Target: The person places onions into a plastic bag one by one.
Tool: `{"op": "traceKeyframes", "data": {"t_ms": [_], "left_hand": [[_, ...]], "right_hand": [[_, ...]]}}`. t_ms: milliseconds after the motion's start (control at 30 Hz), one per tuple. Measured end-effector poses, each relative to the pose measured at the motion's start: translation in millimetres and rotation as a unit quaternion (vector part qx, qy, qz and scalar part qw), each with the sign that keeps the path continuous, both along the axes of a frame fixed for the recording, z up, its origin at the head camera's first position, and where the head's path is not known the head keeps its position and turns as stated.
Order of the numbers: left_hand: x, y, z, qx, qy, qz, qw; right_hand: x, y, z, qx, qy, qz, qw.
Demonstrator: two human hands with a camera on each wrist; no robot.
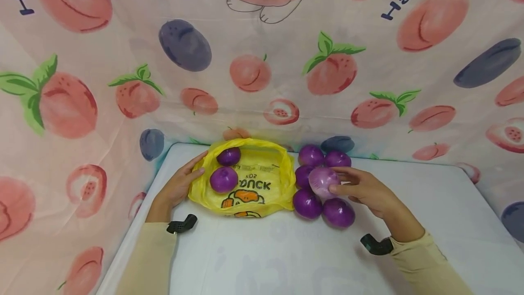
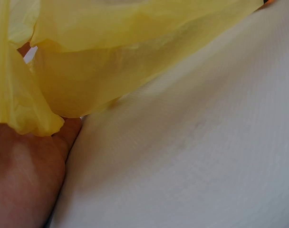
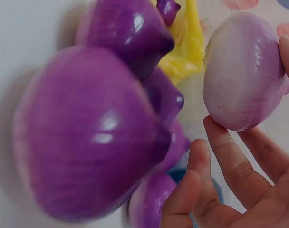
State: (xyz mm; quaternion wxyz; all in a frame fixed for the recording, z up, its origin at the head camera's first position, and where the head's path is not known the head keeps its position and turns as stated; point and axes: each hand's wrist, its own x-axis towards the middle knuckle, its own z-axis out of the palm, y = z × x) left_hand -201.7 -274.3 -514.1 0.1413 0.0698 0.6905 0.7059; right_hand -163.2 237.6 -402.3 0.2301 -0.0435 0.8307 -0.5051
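A yellow plastic bag lies open on the table, a printed duck and letters showing inside. Two purple onions are in its left part. My left hand grips the bag's left rim; in the left wrist view the yellow plastic covers most of its fingers. My right hand pinches a paler onion between thumb and fingertips, raised above the other onions. In the right wrist view that held onion shows a whitish, streaked side.
Several dark purple onions sit in a cluster against the bag's right side. The white table ends at a fruit-printed cloth backdrop. A black wrist camera sticks out from the right sleeve, another from the left.
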Motion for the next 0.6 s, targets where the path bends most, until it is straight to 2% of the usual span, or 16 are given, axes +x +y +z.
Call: {"op": "traceKeyframes", "data": {"t_ms": [300,600], "left_hand": [[-0.4,1.1,2.3,-0.003,-0.006,0.004,1.0000],[1.9,2.1,4.4,-0.008,-0.016,0.010,0.9998]], "right_hand": [[-3.5,-24,10.5,0.000,0.010,0.014,0.9998],[-13.4,-49,10.3,0.005,0.010,0.023,0.9997]]}}
